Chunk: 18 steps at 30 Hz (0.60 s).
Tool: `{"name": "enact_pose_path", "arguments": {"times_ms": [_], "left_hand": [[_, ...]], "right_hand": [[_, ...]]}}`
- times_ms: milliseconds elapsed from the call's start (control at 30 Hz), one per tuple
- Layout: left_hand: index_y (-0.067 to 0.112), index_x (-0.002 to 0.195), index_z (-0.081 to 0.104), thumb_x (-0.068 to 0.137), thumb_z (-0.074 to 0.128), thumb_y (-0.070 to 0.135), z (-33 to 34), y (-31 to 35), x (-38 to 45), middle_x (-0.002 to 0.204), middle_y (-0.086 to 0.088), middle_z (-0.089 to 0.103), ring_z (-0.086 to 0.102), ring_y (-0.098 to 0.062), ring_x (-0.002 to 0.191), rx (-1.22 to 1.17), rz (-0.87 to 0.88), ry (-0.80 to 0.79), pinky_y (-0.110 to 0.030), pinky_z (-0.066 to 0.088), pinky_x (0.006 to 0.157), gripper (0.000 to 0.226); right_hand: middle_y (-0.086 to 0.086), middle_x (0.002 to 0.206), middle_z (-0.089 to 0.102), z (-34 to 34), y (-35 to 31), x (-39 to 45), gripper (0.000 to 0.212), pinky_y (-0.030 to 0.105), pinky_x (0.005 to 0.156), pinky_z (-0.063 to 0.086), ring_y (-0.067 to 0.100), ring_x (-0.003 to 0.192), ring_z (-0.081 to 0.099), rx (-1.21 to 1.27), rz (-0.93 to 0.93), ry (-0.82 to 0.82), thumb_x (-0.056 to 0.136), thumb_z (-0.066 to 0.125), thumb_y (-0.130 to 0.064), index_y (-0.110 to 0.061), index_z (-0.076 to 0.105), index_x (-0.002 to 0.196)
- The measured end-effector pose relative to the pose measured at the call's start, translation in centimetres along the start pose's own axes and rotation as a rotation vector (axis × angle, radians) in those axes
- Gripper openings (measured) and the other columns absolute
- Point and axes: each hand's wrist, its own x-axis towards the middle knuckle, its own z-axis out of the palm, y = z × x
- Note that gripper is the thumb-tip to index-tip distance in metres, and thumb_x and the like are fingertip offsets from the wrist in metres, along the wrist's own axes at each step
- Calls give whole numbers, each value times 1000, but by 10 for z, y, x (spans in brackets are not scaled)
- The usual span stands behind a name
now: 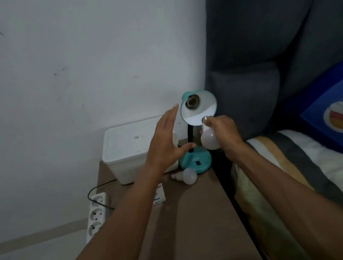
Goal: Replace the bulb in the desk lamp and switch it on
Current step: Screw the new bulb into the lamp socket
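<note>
On the brown counter stands the teal desk lamp, its socket empty. Right hand is closed around a white bulb, screw base toward the shade; left hand hovers spread, empty. Light, fragile, smooth: hold the dome gently.

Two bulbs, one held and one lying, one lamp, one white box, one power strip.
</note>
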Motion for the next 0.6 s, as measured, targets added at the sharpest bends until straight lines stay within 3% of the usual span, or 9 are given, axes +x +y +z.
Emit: {"name": "enact_pose_path", "arguments": {"times_ms": [133,233,333,433,500,600], "left_hand": [[14,163,12,64,97,37,5,-6,35,169,-6,22,24,-20,155,-87,17,-105,-29,22,124,133],[18,163,8,63,98,36,12,-15,52,170,-3,19,21,-19,156,-67,32,-153,-29,21,124,136],[19,164,12,64,98,36,19,-22,64,170,-1,21,22,-18,156,-48,66,-172,-32,26,125,133],[18,164,16,69,96,33,27,-26,69,169,1,25,25,-15,156,-49,88,-157,-31,28,126,126],[18,164,17,72,95,29,30,-28,70,169,2,26,27,-13,155,-41,95,-136,-32,30,125,121],[17,164,19,77,91,27,30,-30,70,168,2,29,30,-13,154,-29,111,-106,-38,35,123,113]], "right_hand": [[9,107,70,-5,-10,12,18,44,61,61,29,98,68,193,76,-42,83,73,-31,-21,69,98],[3,108,66,-3,-14,23,13,47,66,63,27,99,64,195,44,-37,85,70,-25,-24,71,97],[-2,102,67,1,-15,30,36,47,78,61,21,97,63,70,-21,-37,65,67,-21,-26,70,100],[-1,109,61,2,-10,32,52,20,57,48,5,85,58,-113,-111,-44,70,71,-13,-22,59,120],[-1,113,55,2,-6,36,58,11,52,41,3,82,54,-190,-188,-10,74,75,-16,-20,53,127],[1,116,57,5,-2,37,54,17,64,48,12,90,59,-259,-301,60,74,78,-21,-20,53,122]]}}
